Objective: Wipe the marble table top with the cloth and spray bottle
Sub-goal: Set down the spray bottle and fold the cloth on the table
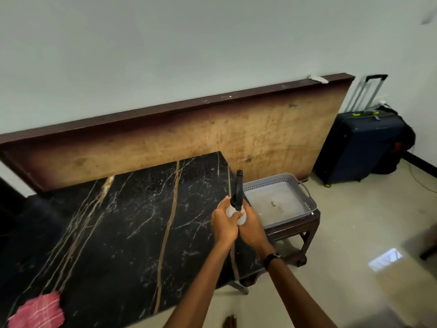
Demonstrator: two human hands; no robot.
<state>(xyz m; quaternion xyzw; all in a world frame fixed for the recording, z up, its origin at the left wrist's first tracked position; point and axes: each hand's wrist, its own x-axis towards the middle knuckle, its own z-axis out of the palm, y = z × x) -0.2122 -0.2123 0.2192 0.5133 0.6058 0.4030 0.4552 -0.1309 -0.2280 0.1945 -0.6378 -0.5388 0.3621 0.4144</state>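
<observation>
The black marble table top [123, 223] with gold and white veins fills the lower left. A white spray bottle [230, 210] with a black trigger head stands up between both hands over the table's right edge. My left hand [223, 224] wraps the bottle's body from the left. My right hand [250, 227], a watch on its wrist, grips it from the right, just under the black head. A pink checked cloth [39, 311] lies crumpled on the table's near left corner, far from both hands.
A grey perforated tray [305, 188] sits on a dark wooden stool [295, 230] right of the table. A large wooden board [212, 136] leans against the wall behind. A navy suitcase [361, 145] stands at the far right on the tiled floor.
</observation>
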